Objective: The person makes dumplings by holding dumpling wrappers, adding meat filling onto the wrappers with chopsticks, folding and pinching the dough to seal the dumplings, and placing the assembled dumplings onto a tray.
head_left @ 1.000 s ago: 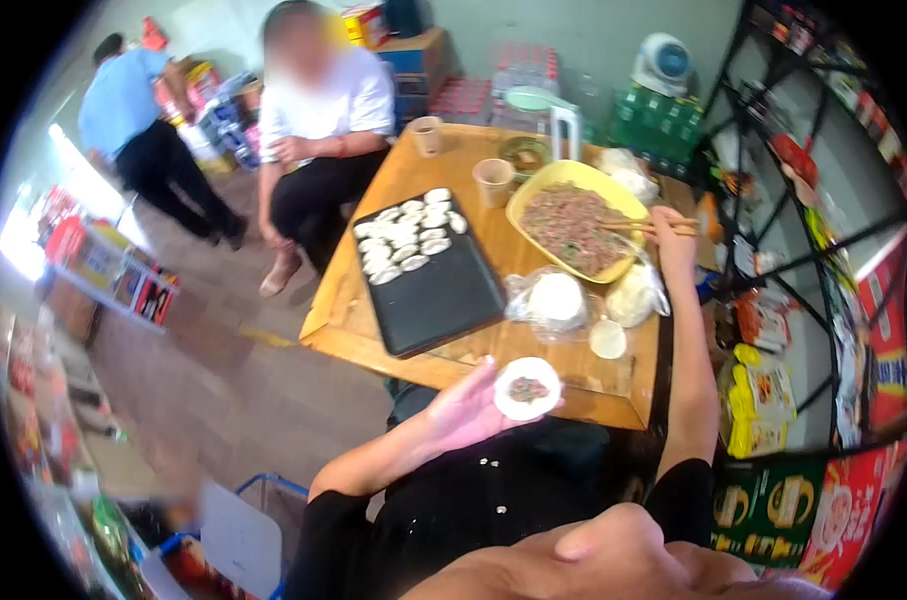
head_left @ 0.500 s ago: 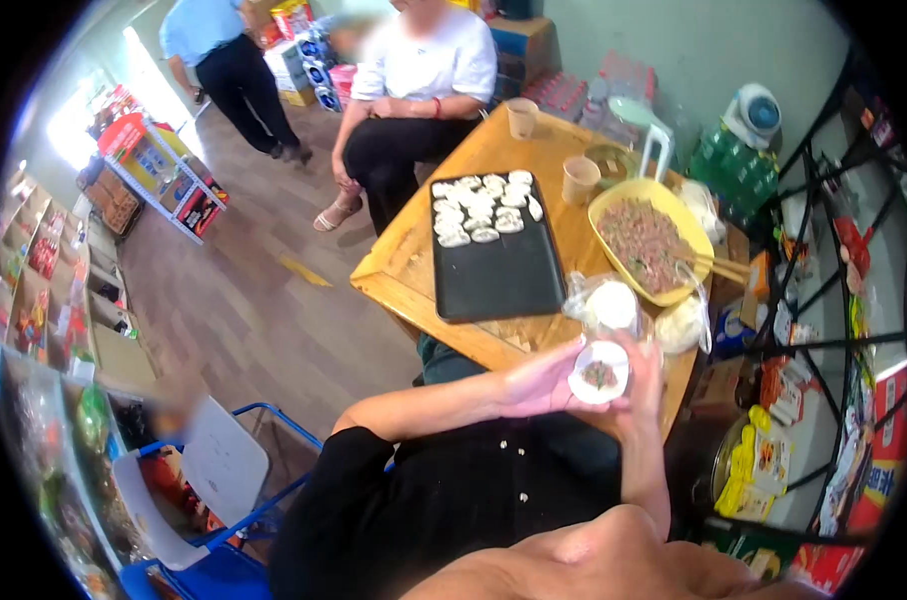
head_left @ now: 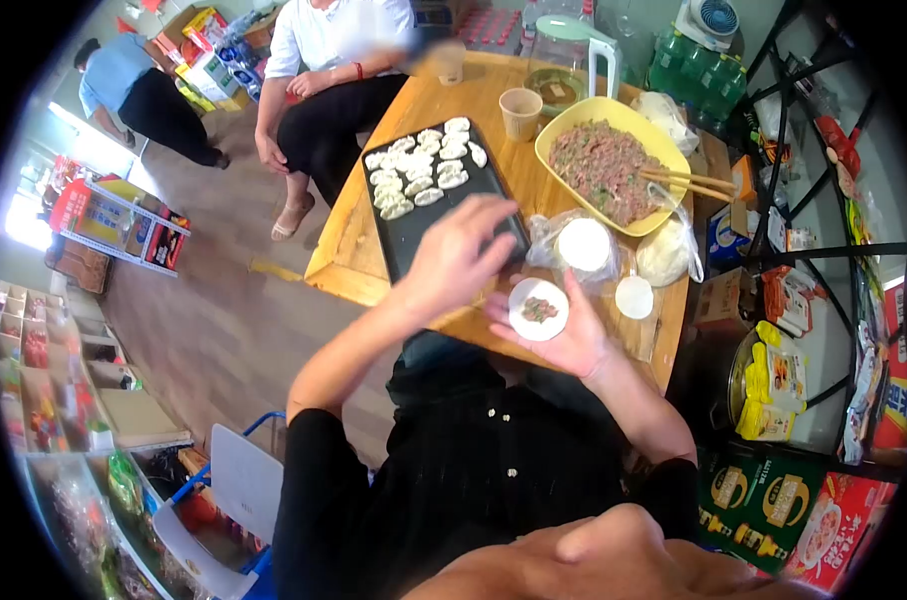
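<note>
My right hand [head_left: 574, 340] lies palm up at the table's near edge, holding a round white wrapper [head_left: 520, 322] with meat filling [head_left: 540, 309] at its centre. To its left, my left hand [head_left: 456, 252] is raised over the near part of a black tray [head_left: 402, 236], fingers apart and holding nothing. White dumplings [head_left: 419, 170] lie in rows on the tray's far half. Beyond my right hand are a bagged stack of wrappers [head_left: 583, 246] and a single wrapper [head_left: 635, 297]. Chopsticks [head_left: 689, 181] rest in the yellow bowl [head_left: 555, 165] of minced meat [head_left: 606, 170].
Two paper cups [head_left: 521, 112] and a glass container [head_left: 557, 90] stand on the wooden table [head_left: 344, 245]. A person in white [head_left: 324, 50] sits beyond its left side; another in blue [head_left: 124, 75] bends farther back. A folding chair [head_left: 244, 480] is at lower left, shelves at right.
The filled wrapper has passed from my left hand to my right hand. My right hand has left the chopsticks in the bowl, and my left hand has risen over the tray.
</note>
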`<state>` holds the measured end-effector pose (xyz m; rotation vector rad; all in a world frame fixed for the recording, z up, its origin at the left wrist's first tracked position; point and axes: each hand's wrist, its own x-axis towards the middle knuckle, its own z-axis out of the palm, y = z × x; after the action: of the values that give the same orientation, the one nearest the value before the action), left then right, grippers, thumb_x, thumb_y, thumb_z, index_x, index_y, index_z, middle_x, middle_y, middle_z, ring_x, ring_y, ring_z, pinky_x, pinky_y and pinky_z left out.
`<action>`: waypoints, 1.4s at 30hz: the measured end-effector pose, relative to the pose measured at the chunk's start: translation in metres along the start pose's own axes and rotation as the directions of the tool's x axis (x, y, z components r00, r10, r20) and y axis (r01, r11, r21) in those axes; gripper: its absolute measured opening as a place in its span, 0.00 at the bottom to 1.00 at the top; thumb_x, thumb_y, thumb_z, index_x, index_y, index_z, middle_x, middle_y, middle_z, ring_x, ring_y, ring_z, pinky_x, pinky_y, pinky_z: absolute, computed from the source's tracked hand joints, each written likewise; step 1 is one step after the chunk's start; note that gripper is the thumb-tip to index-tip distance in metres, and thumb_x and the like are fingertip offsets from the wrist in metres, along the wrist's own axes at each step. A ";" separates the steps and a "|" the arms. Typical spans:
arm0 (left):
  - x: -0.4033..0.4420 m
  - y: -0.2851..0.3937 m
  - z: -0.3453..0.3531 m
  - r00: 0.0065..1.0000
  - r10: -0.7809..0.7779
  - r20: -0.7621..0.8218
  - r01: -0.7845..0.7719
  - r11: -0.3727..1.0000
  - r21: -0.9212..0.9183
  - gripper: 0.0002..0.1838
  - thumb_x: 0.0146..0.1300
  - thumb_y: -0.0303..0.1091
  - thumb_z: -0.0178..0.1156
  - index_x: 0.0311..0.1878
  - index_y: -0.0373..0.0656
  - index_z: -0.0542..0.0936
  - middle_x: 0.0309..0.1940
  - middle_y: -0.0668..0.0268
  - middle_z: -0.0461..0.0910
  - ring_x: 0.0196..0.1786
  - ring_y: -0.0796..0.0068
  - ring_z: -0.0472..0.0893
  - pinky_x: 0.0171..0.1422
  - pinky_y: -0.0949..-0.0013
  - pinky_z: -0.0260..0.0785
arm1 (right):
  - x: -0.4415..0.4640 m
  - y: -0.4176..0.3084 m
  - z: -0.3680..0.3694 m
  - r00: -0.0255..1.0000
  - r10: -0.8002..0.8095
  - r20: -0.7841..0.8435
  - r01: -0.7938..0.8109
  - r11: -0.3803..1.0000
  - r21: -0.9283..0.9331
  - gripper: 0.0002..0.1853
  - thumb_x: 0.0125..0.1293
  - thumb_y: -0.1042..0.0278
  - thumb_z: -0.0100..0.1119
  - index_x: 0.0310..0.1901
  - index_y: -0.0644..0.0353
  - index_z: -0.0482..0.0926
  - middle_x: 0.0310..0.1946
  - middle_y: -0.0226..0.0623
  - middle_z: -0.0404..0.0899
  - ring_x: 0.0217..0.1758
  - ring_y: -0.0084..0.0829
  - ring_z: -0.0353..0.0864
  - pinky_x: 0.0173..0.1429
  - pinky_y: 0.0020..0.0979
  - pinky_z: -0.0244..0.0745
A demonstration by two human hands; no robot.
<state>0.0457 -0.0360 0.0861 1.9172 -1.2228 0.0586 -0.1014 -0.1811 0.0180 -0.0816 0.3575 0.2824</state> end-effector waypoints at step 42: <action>0.165 -0.105 0.035 0.961 0.275 0.034 -0.275 0.932 0.237 0.21 0.69 0.50 0.53 0.54 0.47 0.83 0.68 0.54 0.69 0.72 0.49 0.64 0.77 0.48 0.50 | 0.029 -0.048 -0.006 0.988 -0.070 0.141 0.062 0.996 0.056 0.46 0.70 0.24 0.25 0.67 0.60 0.66 0.72 0.67 0.56 0.76 0.62 0.55 0.78 0.59 0.50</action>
<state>0.1998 -0.1610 0.0720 1.9322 -1.5363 0.3691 -0.0633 -0.2206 0.0039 -0.0225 0.2191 0.2121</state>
